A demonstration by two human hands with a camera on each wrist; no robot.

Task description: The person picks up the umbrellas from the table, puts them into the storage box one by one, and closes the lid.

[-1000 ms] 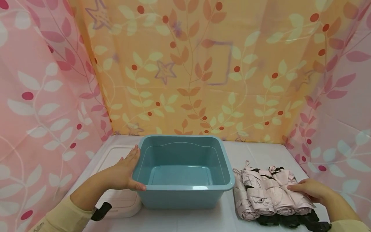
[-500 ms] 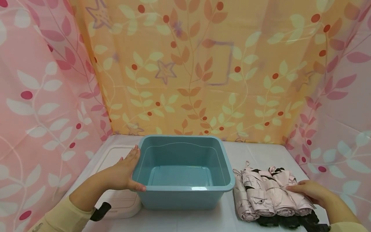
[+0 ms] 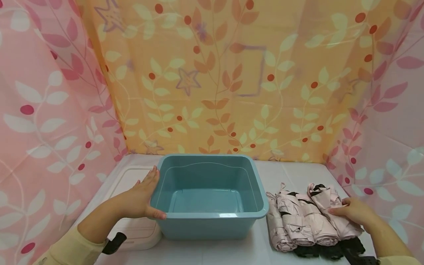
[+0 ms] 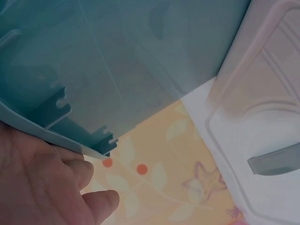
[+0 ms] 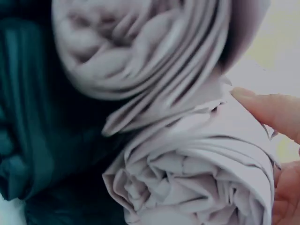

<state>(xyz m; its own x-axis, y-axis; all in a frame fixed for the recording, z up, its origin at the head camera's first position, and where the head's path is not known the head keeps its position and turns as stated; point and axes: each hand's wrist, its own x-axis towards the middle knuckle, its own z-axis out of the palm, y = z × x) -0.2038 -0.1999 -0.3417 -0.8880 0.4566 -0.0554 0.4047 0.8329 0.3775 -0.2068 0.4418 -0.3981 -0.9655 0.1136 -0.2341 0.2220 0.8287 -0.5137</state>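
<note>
A blue-grey plastic tub (image 3: pixel 205 226) stands in the middle of the white table. My left hand (image 3: pixel 140 197) rests against its left rim, fingers straight along the outside and thumb on the front corner; the left wrist view shows the fingertips right under the rim. To the right lies a row of pale pink fabric rolls (image 3: pixel 319 224) with black ties. My right hand (image 3: pixel 357 213) pinches the rightmost fabric roll (image 3: pixel 346 222), thumb on top. In the right wrist view, that roll (image 5: pixel 197 187) shows its spiral end beside its neighbour; some fingers are hidden behind it.
Black fabric bundles (image 3: pixel 331 252) lie beneath the pink rolls. A white lid (image 3: pixel 140 232) with a grey clip (image 4: pixel 276 160) lies left of the tub, partly behind my left arm. Patterned curtains (image 3: pixel 212 73) enclose the table's back and sides.
My right hand has drawn the rightmost roll slightly to the right and up, opening a gap to its neighbour. The left hand and the tub stay in place.
</note>
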